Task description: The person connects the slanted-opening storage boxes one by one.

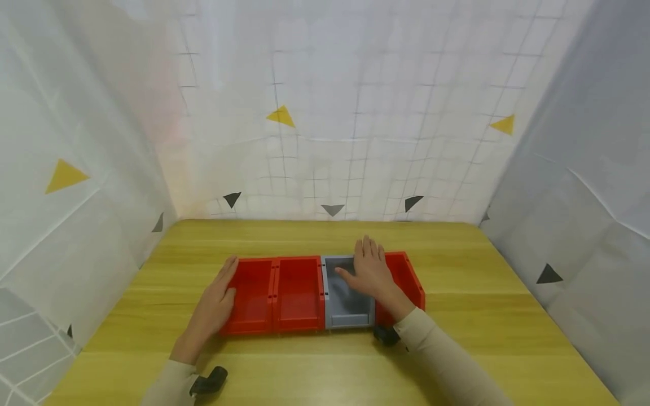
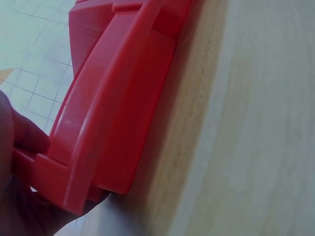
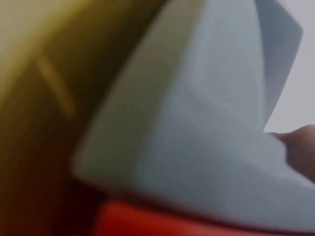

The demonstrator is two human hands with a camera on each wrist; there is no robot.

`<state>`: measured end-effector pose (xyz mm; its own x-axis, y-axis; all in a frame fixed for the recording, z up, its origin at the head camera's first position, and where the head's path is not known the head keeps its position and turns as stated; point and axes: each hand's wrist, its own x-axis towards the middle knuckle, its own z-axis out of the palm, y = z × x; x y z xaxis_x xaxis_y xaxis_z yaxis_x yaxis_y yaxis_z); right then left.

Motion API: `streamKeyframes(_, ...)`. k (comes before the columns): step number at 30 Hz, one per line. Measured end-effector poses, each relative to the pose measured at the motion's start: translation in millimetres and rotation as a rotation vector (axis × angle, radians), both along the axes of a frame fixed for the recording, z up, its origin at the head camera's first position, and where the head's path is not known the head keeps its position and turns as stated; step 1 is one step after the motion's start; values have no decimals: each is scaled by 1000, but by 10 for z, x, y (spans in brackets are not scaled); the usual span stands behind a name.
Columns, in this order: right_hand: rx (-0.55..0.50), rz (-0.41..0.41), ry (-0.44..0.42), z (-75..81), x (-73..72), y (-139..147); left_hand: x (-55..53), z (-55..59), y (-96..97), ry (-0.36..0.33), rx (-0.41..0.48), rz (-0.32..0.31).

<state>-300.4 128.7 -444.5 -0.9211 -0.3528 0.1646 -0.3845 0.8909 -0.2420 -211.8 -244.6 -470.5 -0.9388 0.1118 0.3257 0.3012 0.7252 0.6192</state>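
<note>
Four-sided plastic bins stand side by side in a row in the head view. The left hand (image 1: 215, 301) lies along the outer side of the leftmost red bin (image 1: 251, 293), its thumb over the rim. Up close in the left wrist view, that bin's wall (image 2: 106, 98) sits between thumb and fingers. Over the seam between the grey bin (image 1: 347, 307) and the rightmost red bin (image 1: 406, 276) is the right hand (image 1: 373, 273), fingers straight toward the back, thumb spread above the grey bin. The right wrist view is blurred; a thumb (image 3: 302, 150) shows beside the grey wall.
Another red bin (image 1: 299, 293) stands between the leftmost one and the grey one. All rest on a wood-grain table (image 1: 284, 372). White sheets with yellow and dark triangles enclose the back and sides. Black camera mounts (image 1: 209, 382) sit at both wrists.
</note>
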Motion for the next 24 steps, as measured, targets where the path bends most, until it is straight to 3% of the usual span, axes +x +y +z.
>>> streamKeyframes(10, -57, -12, -67, -5, 6, 24, 9, 35, 24, -24, 6, 1)
streamKeyframes(17, -19, -10, -62, -12, -8, 13, 10, 60, 23, -35, 5, 8)
streamKeyframes(24, -61, 0, -70, -28, -2, 12, -9, 34, -2, -25, -2, 2)
